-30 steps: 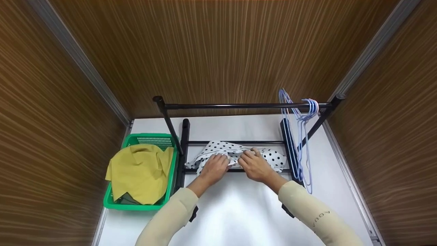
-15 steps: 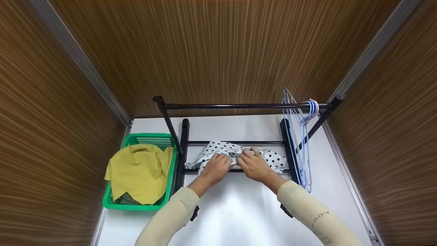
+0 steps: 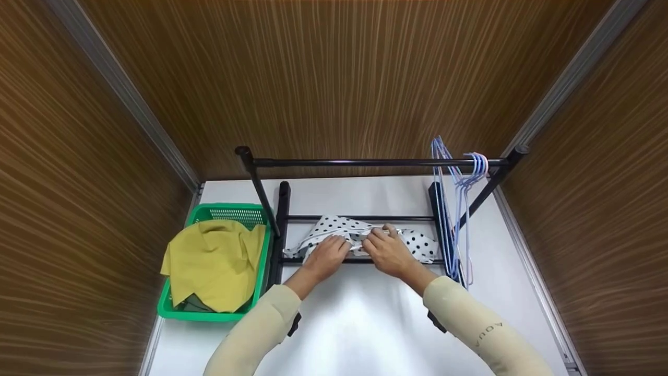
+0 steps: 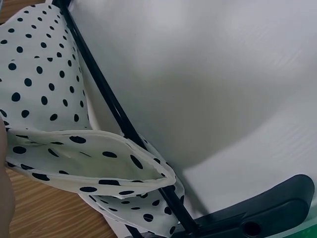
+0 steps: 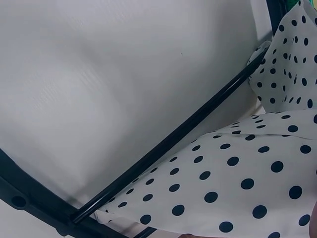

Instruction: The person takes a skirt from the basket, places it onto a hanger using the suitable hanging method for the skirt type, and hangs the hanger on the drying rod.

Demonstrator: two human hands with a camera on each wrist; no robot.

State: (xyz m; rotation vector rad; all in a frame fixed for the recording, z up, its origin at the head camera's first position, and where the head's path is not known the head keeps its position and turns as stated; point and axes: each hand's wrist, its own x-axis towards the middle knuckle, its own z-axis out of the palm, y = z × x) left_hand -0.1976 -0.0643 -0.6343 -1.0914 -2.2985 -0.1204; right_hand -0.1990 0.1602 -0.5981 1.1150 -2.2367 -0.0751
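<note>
A white garment with black polka dots (image 3: pixel 336 224) lies bunched across the two lower bars of a black clothes rack. My left hand (image 3: pixel 326 257) holds its near edge left of the middle, fingers curled over the cloth. Close by on the right, my right hand (image 3: pixel 387 253) pinches the same garment, with a short stretch of cloth between the hands. The left wrist view shows a gaping hemmed opening in the fabric (image 4: pixel 94 163). In the right wrist view, dotted cloth (image 5: pixel 223 183) spreads over a bar. Most fingertips are hidden in the head view.
A black rail (image 3: pixel 344 162) spans the rack above my hands. Several pale blue hangers (image 3: pixel 459 209) hang at its right end. To the left stands a green basket (image 3: pixel 164 300) with a yellow cloth (image 3: pixel 216 266) heaped in it. Wood-grain walls enclose the white tabletop (image 3: pixel 355 324).
The hangers sway on the rail. My left hand has shifted slightly left and toward me, still holding the polka-dot garment. My right hand has barely moved.
</note>
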